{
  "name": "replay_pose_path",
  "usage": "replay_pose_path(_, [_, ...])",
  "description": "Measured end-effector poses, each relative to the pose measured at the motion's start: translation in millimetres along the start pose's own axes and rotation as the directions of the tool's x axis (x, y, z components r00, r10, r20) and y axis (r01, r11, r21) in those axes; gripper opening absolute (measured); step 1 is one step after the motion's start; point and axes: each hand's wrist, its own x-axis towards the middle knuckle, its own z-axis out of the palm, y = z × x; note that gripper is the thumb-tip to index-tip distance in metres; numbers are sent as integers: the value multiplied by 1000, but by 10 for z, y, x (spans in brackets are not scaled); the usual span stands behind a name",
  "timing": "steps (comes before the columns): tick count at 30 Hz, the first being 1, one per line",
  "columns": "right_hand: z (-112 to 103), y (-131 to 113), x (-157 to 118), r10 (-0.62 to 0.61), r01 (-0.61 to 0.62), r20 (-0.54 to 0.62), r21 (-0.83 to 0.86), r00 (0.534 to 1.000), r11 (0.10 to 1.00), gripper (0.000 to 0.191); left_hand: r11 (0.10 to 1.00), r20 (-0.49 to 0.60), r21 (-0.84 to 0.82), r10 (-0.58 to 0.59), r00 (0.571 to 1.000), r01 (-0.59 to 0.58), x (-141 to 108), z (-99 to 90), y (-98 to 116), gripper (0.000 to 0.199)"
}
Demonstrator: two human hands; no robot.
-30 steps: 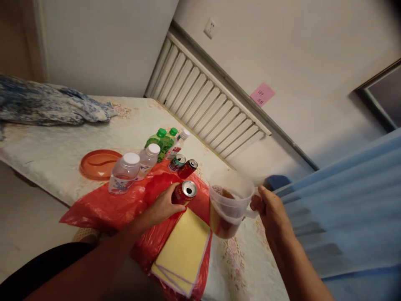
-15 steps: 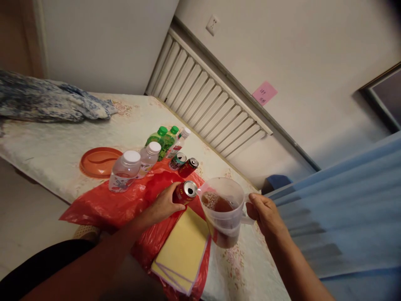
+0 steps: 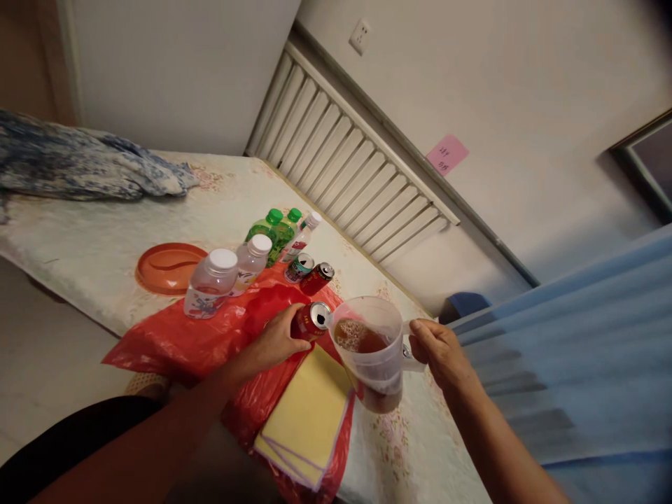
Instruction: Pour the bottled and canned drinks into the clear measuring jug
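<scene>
My left hand [image 3: 281,337] is wrapped round a red drink can [image 3: 309,323] with an opened silver top. In my right hand [image 3: 439,348] is the handle of a clear plastic jug [image 3: 370,357], partly filled with brown, foamy-topped liquid. The jug tilts toward the can, its spout at the can's rim; whether liquid is flowing I cannot tell. Below them a folded yellow cloth [image 3: 307,413] lies on a red plastic bag [image 3: 183,339]. Just behind the held can stand a second red can [image 3: 318,278] and a green and dark can [image 3: 299,268], both opened.
Two clear white-capped bottles [image 3: 210,287] stand on the left, beside an orange lid-like disc [image 3: 165,268]. Green-capped bottles [image 3: 271,227] and a slim white-capped bottle [image 3: 302,236] stand farther back. A patterned cloth [image 3: 94,164] lies far left; a radiator [image 3: 351,154] lines the wall.
The jug has shifted slightly left with my right hand and leans a little more toward the can. My left hand stays on the can. The view has moved slightly.
</scene>
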Motion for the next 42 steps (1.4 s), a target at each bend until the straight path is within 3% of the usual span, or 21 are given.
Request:
replay_pose_path(19, [33,-124,65,-9,10,10,-68,1000,998,54,999,21,1,-32,999,32,2,7,-37,70])
replay_pose_path(42, [-16,-96,78,-3,6,32,-112,999,994,55,1000,8,-6,-19,1000,19,24,29,-112,72])
